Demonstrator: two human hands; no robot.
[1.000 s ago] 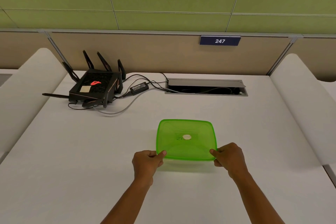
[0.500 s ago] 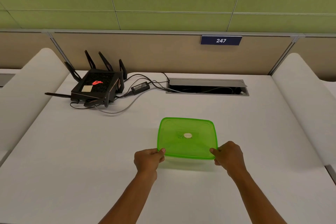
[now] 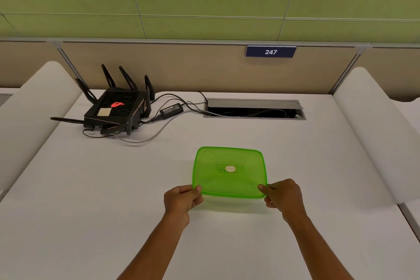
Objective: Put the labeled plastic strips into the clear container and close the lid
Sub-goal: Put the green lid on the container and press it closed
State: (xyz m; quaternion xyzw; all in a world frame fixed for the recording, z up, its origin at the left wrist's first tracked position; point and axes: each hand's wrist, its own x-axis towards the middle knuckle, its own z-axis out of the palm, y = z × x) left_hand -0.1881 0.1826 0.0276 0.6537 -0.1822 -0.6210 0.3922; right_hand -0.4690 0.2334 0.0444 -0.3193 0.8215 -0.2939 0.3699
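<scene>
Green lid, seated on the clear container on the desk, is pinched at its two near corners by left hand and right hand; closing judged under way, with firm downward pressing along the rim between and beyond the grips called for next.

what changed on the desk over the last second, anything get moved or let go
Almost nothing. The left hand and right hand keep their pinch on the near corners of the green lid; neither grip was released, and the lid stays where it was on the table. The small shifts look like camera motion. The router is unmoved.
</scene>
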